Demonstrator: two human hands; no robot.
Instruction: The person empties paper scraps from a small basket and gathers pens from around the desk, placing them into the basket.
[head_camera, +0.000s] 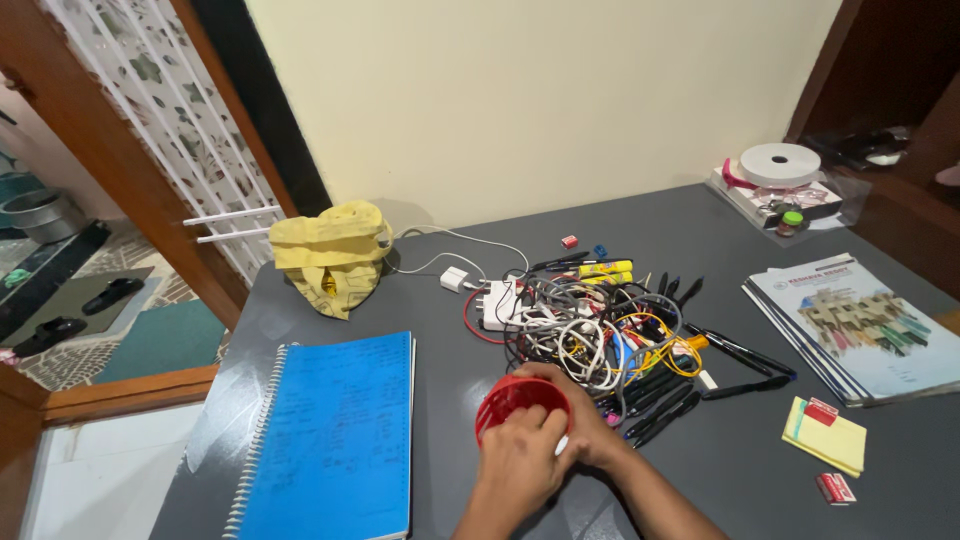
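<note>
Right now both your hands meet at the near edge of the grey table (720, 480), on a red mesh cup (515, 398) lying tipped on its side with its open mouth turned toward the blue notebook (335, 435). Your left hand (520, 462) wraps over the cup from the near side, fingers curled on its wall. Your right hand (580, 425) presses against the cup's far side, fingers bent around it; a small white thing shows between the two hands, but you cannot tell what it is. Just beyond the cup sits a tangle of cables (590, 335), white, yellow, red and grey, touching a white power strip (500, 303). Black pens (665, 400) lie fanned out to the right of the tangle, near your right wrist. Farther right rest a stack of printed booklets (865, 325) and a yellow sticky pad (825, 435). A crumpled yellow cloth (335, 255) sits at the far left corner.
</note>
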